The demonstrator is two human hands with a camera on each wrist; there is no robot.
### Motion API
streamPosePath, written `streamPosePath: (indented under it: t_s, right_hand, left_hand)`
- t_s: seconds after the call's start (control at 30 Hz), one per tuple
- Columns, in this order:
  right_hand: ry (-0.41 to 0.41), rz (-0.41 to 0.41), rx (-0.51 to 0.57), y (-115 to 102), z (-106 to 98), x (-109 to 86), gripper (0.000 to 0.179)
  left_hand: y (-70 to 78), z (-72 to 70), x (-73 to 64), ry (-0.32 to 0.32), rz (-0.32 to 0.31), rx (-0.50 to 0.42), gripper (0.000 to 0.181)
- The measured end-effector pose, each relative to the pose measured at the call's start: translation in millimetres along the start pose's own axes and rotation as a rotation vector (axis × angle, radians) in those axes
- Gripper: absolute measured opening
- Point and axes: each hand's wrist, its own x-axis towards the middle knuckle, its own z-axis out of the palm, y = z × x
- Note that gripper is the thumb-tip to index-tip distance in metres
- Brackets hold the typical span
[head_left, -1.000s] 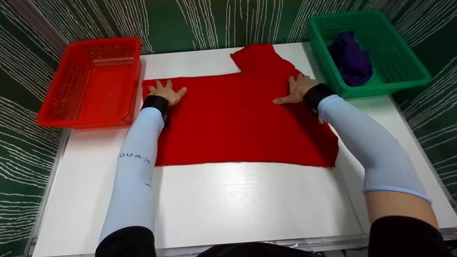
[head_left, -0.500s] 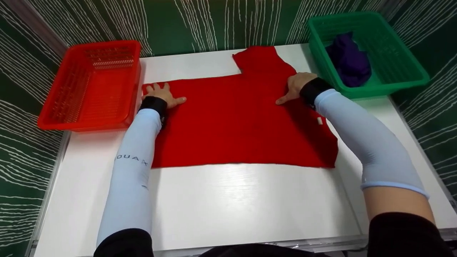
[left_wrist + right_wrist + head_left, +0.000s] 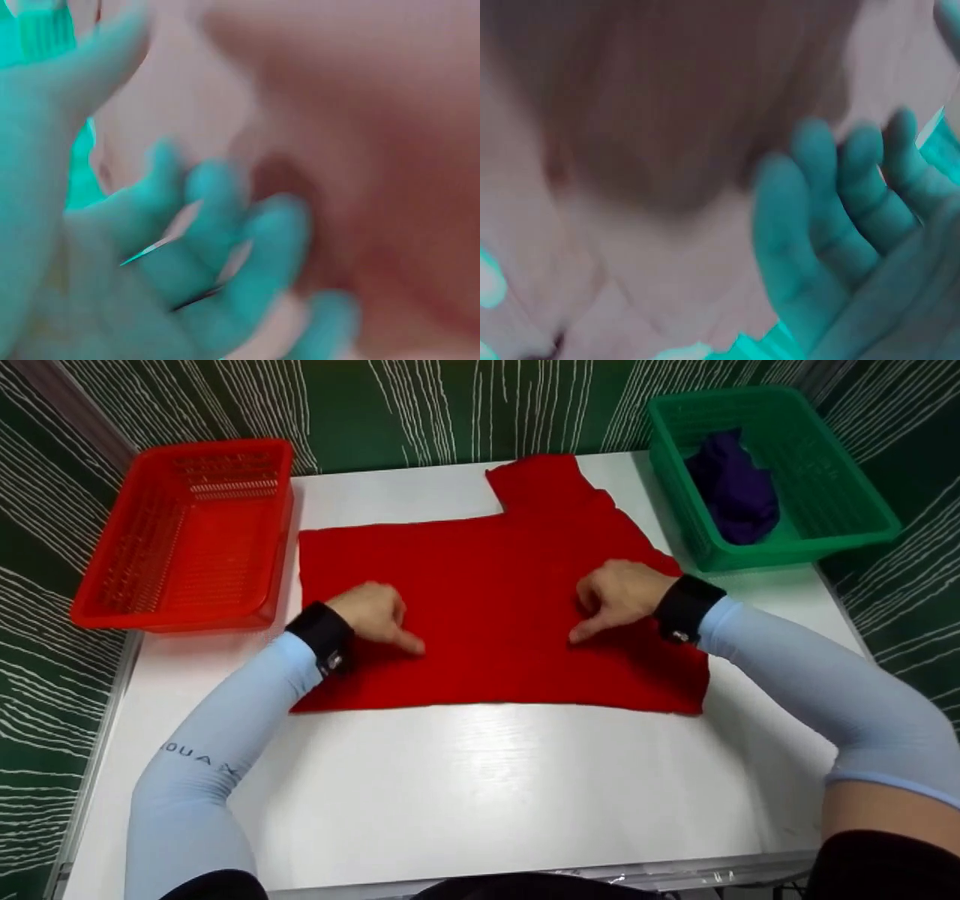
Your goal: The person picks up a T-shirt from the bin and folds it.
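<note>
Matt cloth garment (image 3: 487, 600); glossy tabletop (image 3: 495, 787)

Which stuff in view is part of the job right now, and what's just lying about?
In the job:
- red T-shirt, spread on the white table
- left hand and right hand, both over it

Apparently just lying about, neither hand at them:
- red basket
- green basket
- purple cloth inside the green one

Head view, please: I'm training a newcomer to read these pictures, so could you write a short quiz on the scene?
1. What colour is the basket that holds the purple cloth?
2. True or false: the left hand and the right hand are both over the red garment.
3. Fill the gap: the band worn just behind the left hand is ____.

Key: 1. Green. 2. True. 3. Black.
</note>
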Motion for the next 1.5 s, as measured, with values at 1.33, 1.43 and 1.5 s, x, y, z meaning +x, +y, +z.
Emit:
streamPosePath:
  t_s: [1.33, 1.43, 1.5]
  right_hand:
    - [0.207, 0.317, 0.069, 44, -52, 117.7, 0.061]
    - [0.193, 0.320, 0.112, 47, -48, 119.1, 0.056]
    - [0.224, 0.324, 0.114, 48, -47, 117.7, 0.050]
  left_hand:
    - [-60.6, -36.0, 45.0, 0.179, -0.201, 0.006, 0.084]
    - [-59.3, -35.4, 44.3, 0.184, -0.201, 0.009, 0.083]
    - [-58.1, -35.9, 45.7, 0.197, -0.204, 0.021, 0.081]
